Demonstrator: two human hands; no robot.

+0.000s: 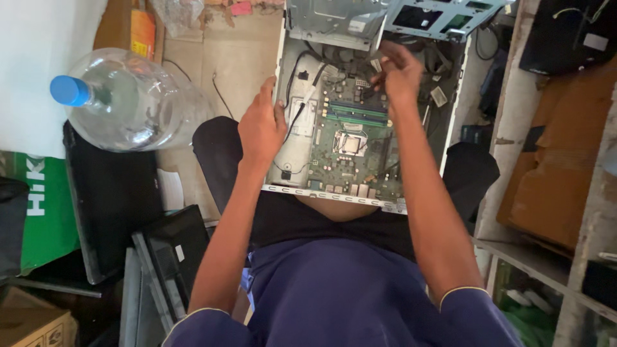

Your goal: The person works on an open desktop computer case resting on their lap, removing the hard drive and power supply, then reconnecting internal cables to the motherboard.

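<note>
An opened desktop computer case lies on my lap with its green motherboard showing, a square processor socket near its middle. My left hand rests flat on the case's left edge, over the white panel, fingers together and holding nothing. My right hand reaches into the upper part of the case with its fingertips pinched at the cables near the memory slots; what they grip is too small to tell. A grey metal drive cage is swung up at the top of the case.
A large clear water bottle with a blue cap lies on its side at the left. Black flat monitors lean at lower left beside a green box. Wooden shelving with cardboard stands at the right. Cardboard covers the floor beyond.
</note>
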